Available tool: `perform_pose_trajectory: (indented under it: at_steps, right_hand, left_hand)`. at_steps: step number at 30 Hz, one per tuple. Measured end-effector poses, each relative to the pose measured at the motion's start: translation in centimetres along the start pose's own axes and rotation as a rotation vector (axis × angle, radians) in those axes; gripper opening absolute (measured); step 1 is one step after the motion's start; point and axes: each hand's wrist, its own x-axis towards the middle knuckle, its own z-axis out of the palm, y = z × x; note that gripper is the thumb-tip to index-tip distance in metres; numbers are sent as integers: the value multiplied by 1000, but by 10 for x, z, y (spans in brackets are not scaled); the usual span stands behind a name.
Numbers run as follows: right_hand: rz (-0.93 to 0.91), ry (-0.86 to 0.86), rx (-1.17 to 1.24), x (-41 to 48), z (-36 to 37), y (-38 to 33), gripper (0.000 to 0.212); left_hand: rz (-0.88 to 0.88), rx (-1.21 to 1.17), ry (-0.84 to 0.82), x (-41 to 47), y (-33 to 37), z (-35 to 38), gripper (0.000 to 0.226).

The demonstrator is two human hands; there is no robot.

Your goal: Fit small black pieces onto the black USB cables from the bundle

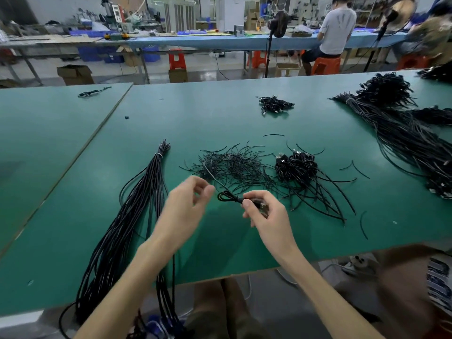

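Green matting covers the long worktable (244, 113) in front of us, and all our work lies on it. Largest is the sprawling heap of long black cables (403, 135) along the far right side. Next comes the bundle of long black cables (137, 206) on our left. It is cinched near its far end by a white tie (159, 154), and its near end hangs over the table's front edge.

Between these two, at the middle of the table, lies a loose scatter of thin black pieces (234, 165), short curved strands piled across each other. Just to its right sits a pile of coiled black USB cables (296, 165), with tails fanning toward us. A small black clump of cables (275, 105) lies well beyond them, near the far edge.

Our hands hover above the mat, just in front of the scatter. Our left hand (186, 206) is blurred, its fingers curled toward the thumb with a gap between them. A thin strand runs past the fingertips, but we cannot tell whether they have hold of it.

Our right hand (266, 214) pinches a single black USB cable (228, 196) between thumb and forefinger, just behind its silver plug (263, 207). The cable makes a small loop in the air between our two hands.
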Motion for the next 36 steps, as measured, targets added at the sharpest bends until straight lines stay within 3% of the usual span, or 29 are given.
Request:
perform_pose_trajectory:
  at_steps: [2,5,7,11,14,16,19,21,27,31,33,36]
  right_hand:
    - [30,19,58,2,-2,-1,6]
    - [48,-14,162,3,-5,-4,8]
    - [40,-34,214,1,-5,-6,13]
    - [63,10,338,2,-9,-6,21]
    - [77,18,352,2,-9,-5,21]
    - [101,50,400,3,-9,-4,27]
    - [163,106,448,6,-10,-1,39]
    - [187,97,410,6,-9,1,36]
    - [185,2,241,4,-2,1,13]
    - [178,24,210,5,-1,0,12]
    - [184,51,226,5,0,-2,26]
    - [189,53,216,5,0,-4,30]
  left_hand:
    - [214,162,111,-1,5,-19,12]
    - [553,417,-36,3,16,-28,26]
    - [620,609,-130,9,24,-22,36]
    - [553,813,-332,19,37,-7,43]
    - [349,661,-563,32,43,3,26]
    - [280,497,-616,45,43,8,22]
    - [187,164,-516,63,45,16,21]
    - [44,-105,-436,76,50,23,22]
    - [-334,-521,-463,111,87,80,32]
    - [-583,-900,-469,127,115,129,18]
    - [-600,-959,-456,132,119,145,15]
    - [-514,-724,-461,135,113,163,19]
